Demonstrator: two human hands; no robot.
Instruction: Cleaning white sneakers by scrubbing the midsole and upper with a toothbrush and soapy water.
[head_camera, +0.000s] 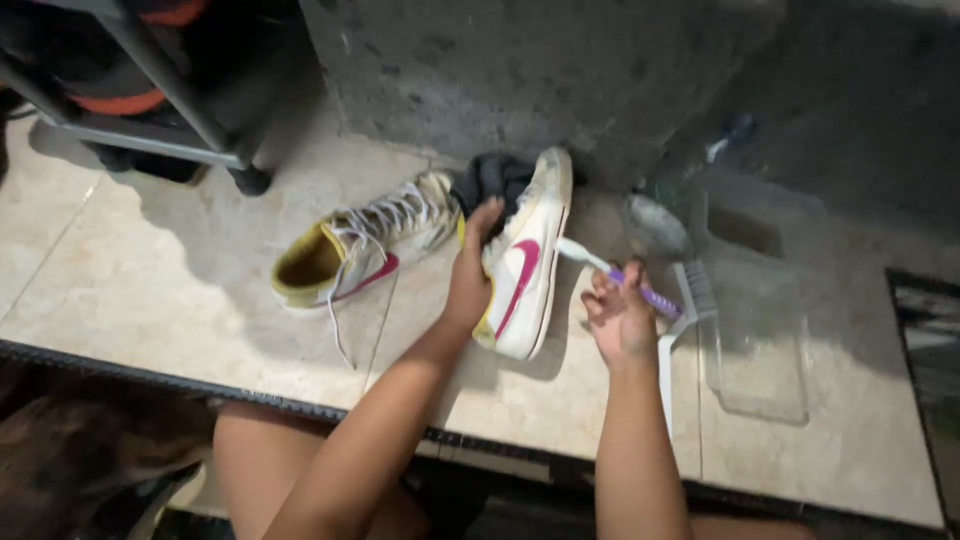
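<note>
Tiled floor by a concrete wall: white sneaker is held upright by left hand, grip closed; purple toothbrush is clasped in right hand, bristles touching sneaker. Second sneaker lies beside.

One view only, worn on the head, looking steeply down and a little forward over the person's own forearms onto the tiled floor. It sits close, arm's reach from the left hand and right hand; the grey wall closes off the top of the frame
</note>
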